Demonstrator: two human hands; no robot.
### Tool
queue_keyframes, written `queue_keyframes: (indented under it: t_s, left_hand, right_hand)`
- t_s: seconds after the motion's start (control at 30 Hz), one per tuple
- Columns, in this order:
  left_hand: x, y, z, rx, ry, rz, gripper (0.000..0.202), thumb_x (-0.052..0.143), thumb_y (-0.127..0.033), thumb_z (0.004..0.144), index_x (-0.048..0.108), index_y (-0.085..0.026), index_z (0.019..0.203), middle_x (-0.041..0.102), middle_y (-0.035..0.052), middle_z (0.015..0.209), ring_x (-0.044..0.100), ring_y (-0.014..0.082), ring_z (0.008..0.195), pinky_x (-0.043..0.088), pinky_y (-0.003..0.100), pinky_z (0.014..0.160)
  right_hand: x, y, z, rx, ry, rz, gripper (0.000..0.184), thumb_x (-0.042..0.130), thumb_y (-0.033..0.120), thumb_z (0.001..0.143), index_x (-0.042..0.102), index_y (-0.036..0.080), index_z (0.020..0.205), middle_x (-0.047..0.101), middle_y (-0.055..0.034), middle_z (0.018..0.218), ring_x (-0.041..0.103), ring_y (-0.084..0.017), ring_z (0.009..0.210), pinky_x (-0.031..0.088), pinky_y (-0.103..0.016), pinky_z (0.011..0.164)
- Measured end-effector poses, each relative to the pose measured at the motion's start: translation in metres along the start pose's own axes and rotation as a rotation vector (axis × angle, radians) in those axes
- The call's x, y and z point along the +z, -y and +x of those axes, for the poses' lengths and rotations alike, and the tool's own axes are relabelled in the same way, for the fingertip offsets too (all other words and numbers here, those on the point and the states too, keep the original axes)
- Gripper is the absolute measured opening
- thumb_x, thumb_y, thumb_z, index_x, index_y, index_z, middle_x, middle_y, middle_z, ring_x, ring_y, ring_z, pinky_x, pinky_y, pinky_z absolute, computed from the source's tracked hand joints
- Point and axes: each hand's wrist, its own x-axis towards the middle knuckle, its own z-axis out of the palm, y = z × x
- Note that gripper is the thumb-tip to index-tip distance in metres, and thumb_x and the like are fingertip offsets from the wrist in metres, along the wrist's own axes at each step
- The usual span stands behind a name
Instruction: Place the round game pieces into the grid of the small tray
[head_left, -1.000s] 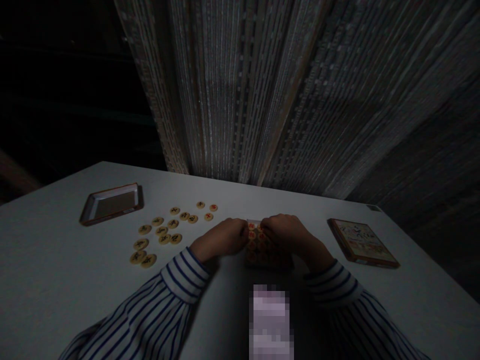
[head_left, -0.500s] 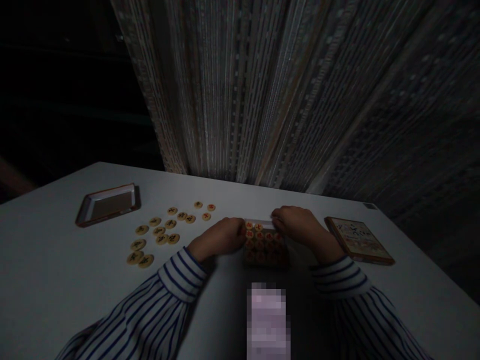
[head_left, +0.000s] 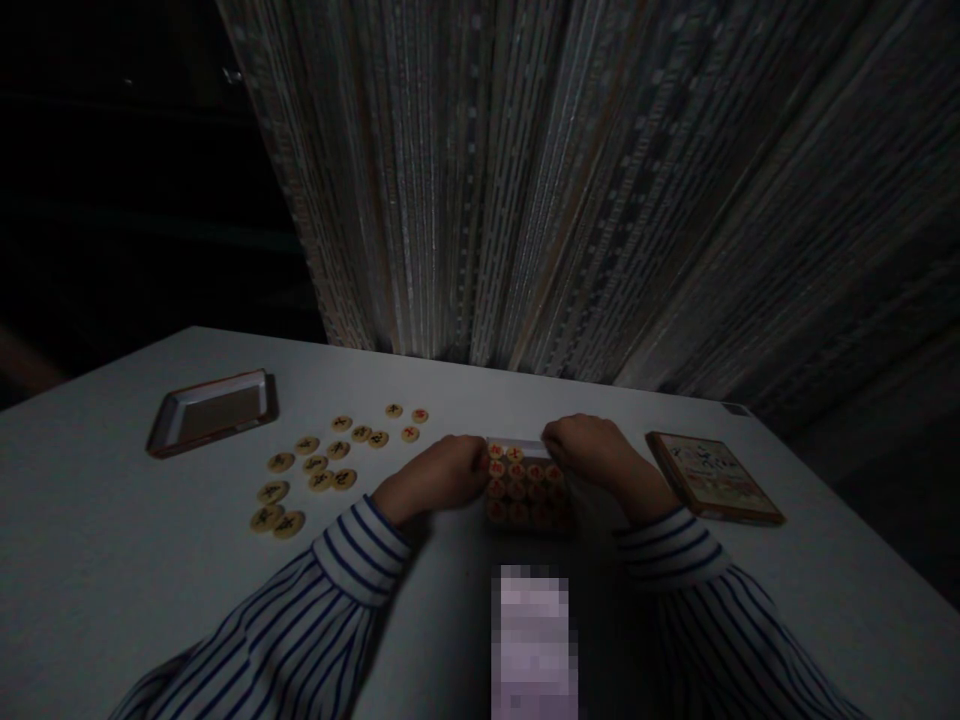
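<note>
the left hand and the right hand sit at the middle of the frame, curled with the fingers folded in, not spread, on either side of a block of round xiangqi pieces. the left fingertips touch the block's left edge, while the right hand rests at its upper right corner, beside a pale strip along its far edge. in this dim light, you cannot tell whether either hand is pinching anything. the block sits in tight rows on a white table, just above a pixelated patch at bottom centre. loose pieces lie in a scattered group to the left of the left hand, their dark characters facing up. at upper left, a shallow rectangular tray with a reddish-brown rim lies apart from them. at right, a flat illustrated box lid lies just past the right hand. blue-and-white striped sleeves come in from both lower corners, and a ribbed grey curtain hangs behind the table
</note>
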Motion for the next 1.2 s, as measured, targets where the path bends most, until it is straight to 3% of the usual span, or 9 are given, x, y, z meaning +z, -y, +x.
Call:
queue_keyframes:
  t_s: [0.97,1.07,1.2]
  left_hand:
    - [-0.002,-0.001,-0.001,0.012,-0.003,0.021,0.020,0.044,-0.023,0.078,0.062,-0.014,0.077,0.067,0.0077,0.073,0.059,0.0152,0.063,0.033,0.023,0.051]
    - [-0.004,0.000,-0.003,0.002,-0.002,0.028,0.019,0.046,-0.026,0.078,0.062,-0.015,0.077,0.067,0.0070,0.073,0.058,0.0152,0.063,0.034,0.024,0.052]
    - [-0.014,0.004,-0.006,0.006,-0.035,0.056,0.018,0.047,-0.027,0.076,0.062,-0.017,0.076,0.066,0.0054,0.073,0.057,0.0149,0.062,0.033,0.024,0.052]
  right_hand:
    - [0.000,0.001,-0.001,-0.014,0.018,0.004,0.030,0.036,0.020,0.085,0.065,0.016,0.090,0.068,-0.0129,0.091,0.063,-0.025,0.083,0.042,-0.031,0.063]
    - [-0.004,0.002,0.000,0.001,-0.025,0.022,0.030,0.036,0.023,0.086,0.065,0.016,0.089,0.068,-0.0113,0.091,0.062,-0.023,0.083,0.041,-0.030,0.063]
    - [-0.013,0.006,0.000,0.015,-0.184,0.053,0.028,0.035,0.024,0.087,0.063,0.018,0.090,0.067,-0.0082,0.091,0.061,-0.021,0.086,0.040,-0.029,0.066]
